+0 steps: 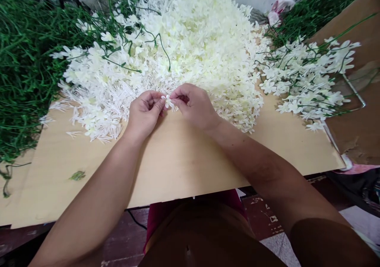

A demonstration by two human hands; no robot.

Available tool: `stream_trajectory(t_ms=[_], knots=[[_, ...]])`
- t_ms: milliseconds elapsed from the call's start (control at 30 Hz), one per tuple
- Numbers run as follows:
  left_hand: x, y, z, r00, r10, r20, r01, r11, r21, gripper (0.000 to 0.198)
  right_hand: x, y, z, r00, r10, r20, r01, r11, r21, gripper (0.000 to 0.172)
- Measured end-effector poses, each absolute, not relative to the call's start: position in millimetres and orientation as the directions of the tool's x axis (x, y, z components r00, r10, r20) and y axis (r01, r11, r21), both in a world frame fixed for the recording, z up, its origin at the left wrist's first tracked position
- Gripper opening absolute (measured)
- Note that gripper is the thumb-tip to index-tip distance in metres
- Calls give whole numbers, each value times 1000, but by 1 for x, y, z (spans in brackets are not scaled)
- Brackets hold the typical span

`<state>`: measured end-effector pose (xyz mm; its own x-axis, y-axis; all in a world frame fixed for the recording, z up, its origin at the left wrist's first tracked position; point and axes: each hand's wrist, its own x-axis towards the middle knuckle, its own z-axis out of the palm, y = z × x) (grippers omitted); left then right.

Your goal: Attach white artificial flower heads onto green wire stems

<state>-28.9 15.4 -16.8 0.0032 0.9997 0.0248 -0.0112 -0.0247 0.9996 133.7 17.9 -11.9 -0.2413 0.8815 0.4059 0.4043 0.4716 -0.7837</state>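
A small white artificial flower [168, 101] is pinched between my two hands, near the front edge of the flower pile. My left hand [146, 110] grips it from the left with thumb and forefinger. From the right, my right hand [191, 104] holds its petals with curled fingers. Just beyond both hands lies a large heap of loose white and cream petals [208, 49]. White pieces with thin spikes [114, 100] lie beside my left hand.
Green plastic stems [26, 61] are heaped at the left, with more stems [314, 9] at the back right. Stemmed white flowers [308, 81] lie by a brown cardboard sheet [356, 128] on the right. A small green scrap [77, 175] rests on the tan table board [178, 164].
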Motion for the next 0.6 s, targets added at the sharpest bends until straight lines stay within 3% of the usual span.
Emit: stream_trajectory(t_ms=[267, 600], knots=[[-28, 14, -16, 20, 999, 32, 12, -32, 999, 16, 132, 20, -25, -334, 777, 534, 591, 614, -523, 7], [-29, 16, -20, 15, 998, 57, 39, -57, 998, 16, 129, 18, -25, -367, 745, 557, 657, 631, -413, 13]])
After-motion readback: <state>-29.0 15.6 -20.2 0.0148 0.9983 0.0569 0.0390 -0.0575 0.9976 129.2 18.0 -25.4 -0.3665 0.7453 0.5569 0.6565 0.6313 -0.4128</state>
